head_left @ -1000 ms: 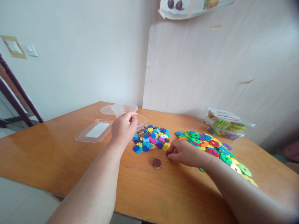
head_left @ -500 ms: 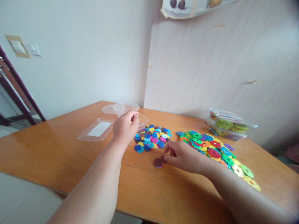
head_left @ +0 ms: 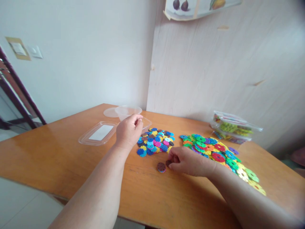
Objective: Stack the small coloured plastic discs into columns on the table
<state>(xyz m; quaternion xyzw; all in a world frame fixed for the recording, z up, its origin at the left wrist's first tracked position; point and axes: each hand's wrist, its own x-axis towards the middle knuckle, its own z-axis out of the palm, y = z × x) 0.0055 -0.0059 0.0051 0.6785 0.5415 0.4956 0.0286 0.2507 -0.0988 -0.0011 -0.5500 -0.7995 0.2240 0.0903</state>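
My left hand (head_left: 129, 131) hovers with its fingers curled together above the left edge of a small pile of multicoloured plastic discs (head_left: 156, 142); whatever it may hold is hidden. My right hand (head_left: 188, 161) rests on the wooden table (head_left: 59, 159), fingers pinched on a dark brown disc (head_left: 168, 163). A small stack of dark discs (head_left: 161, 167) stands just left of that hand. Behind my right wrist, a larger spread of green, red, orange and yellow discs (head_left: 214, 151) runs toward the right.
A clear plastic lid (head_left: 98, 133) lies at the back left, with a clear tub (head_left: 127, 112) and a round lid (head_left: 110, 112) behind it. Closed clear boxes of discs (head_left: 232, 128) stand at the back right against the wooden wall panel. The table's front edge is near.
My right hand has slid left from the disc piles toward the small dark stack and pinched a brown disc beside it. My left hand has barely moved.
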